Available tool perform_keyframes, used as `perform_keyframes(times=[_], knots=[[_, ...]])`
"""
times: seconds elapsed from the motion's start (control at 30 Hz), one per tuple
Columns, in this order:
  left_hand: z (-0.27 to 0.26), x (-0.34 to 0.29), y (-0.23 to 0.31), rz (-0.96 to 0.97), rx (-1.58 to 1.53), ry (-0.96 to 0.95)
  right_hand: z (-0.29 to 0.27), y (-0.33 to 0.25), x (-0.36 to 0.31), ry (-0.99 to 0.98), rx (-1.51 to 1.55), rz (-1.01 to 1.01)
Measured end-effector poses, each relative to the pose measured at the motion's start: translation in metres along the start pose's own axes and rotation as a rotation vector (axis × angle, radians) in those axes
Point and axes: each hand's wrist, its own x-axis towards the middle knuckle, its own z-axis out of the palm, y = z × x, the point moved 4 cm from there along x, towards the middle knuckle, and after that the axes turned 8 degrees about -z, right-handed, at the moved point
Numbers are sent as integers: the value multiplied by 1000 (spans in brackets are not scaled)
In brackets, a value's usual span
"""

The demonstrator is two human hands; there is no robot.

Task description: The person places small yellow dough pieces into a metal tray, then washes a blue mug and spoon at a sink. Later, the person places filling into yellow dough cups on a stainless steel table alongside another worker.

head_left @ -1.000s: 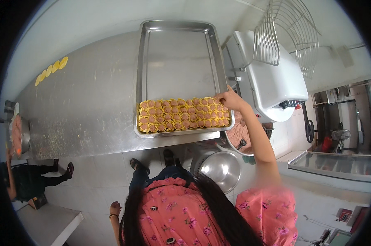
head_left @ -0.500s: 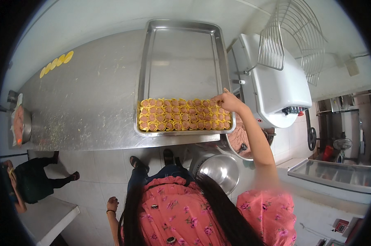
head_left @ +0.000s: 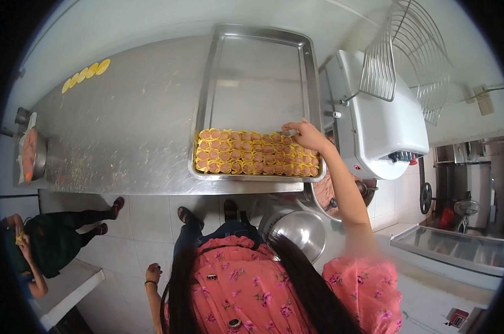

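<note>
The right arm reaches forward to the right side of the rectangular silver metal tray (head_left: 257, 83), its right hand (head_left: 310, 137) bent inward with fingers curled; whether they pinch anything, I cannot tell. The round yellow-wrapped dumplings with pink filling (head_left: 252, 153) fill the tray's near end in packed rows, beneath and left of those fingers. Well apart from the tray, toward its near left, the left hand (head_left: 153, 273) hangs loosely curled, its grip unclear.

steel bench (head_left: 146, 111) | metal tray (head_left: 257, 83) | yellow discs (head_left: 83, 75) | pale specks (head_left: 73, 176)
</note>
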Motion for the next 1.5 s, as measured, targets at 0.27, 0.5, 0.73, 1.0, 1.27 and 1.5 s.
perform_keyframes(times=[0.27, 0.5, 0.73, 1.0, 1.27, 1.5], knots=[[2, -13, -3, -3, 144, 37, 10, -15, 11, -138, 51, 44], [6, -17, -14, -22, 82, 34, 14, -35, 25, -142, 93, 18], [4, -20, -23, -27, 44, 58, 22, -41, 41, 86, 35, -102], [6, -27, -31, -53, 31, 74, 32, -54, 56, -187, 175, 135], [18, -12, -68, -51, 37, 42, 45, -68, 73, -31, 195, -196], [18, -14, -62, -132, 39, 29, 48, -78, 82, -121, 160, -90]])
